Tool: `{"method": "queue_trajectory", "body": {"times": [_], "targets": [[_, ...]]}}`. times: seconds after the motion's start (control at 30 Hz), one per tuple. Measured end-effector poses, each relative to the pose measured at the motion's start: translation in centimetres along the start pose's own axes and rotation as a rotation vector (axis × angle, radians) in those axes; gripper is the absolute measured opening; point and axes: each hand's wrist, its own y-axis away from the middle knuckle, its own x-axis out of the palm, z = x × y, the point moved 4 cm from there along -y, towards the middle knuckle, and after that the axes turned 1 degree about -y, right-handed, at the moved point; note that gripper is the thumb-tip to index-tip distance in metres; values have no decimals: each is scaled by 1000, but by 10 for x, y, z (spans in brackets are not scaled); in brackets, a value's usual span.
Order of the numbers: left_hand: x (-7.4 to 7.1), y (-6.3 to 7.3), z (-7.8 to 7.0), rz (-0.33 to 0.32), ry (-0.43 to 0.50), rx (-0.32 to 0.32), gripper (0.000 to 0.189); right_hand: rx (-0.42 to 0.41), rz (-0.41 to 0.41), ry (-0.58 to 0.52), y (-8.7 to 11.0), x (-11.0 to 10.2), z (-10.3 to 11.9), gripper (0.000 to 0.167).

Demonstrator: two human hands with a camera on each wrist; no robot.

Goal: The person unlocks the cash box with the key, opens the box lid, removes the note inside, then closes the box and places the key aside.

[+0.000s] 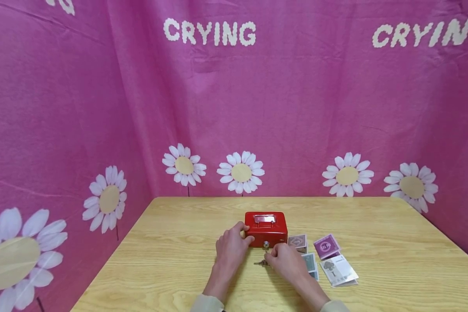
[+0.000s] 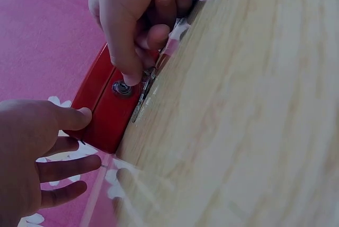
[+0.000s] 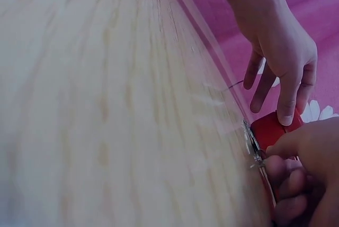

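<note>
A red metal cash box (image 1: 255, 238) with a lidded top and a carry handle stands shut on the table. My left hand (image 1: 231, 246) holds its left front corner, thumb on the front face and a finger at the side; the other fingers are spread in the left wrist view. With thumb and index finger, my right hand (image 1: 290, 262) pinches a small bunch of keys (image 1: 261, 263) just before the box, below and beside the round lock (image 2: 122, 88). The keys dangle near the tabletop in the right wrist view. The pinched part is hidden by the fingers.
Folded paper notes lie right of the box: a brownish one (image 1: 297, 241), a greenish one (image 1: 310, 261) partly behind my right hand, a purple one (image 1: 326, 245) and a white-grey one (image 1: 338, 271). The wooden table (image 1: 171, 255) meets a pink flowered curtain (image 1: 296, 108).
</note>
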Motion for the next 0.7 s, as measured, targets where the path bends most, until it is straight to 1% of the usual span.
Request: {"method": "queue_trajectory", "body": {"times": [0.23,0.5,0.7], "targets": [[-1,1,0,3,8,-6,25,-5,16,52,1,0,1,33],[-1,0,1,14,18,-3,25,10,29,60,4,-2,2,31],[-1,-1,1,34,-5,2,24,15,50,64,4,-3,0,34]]}}
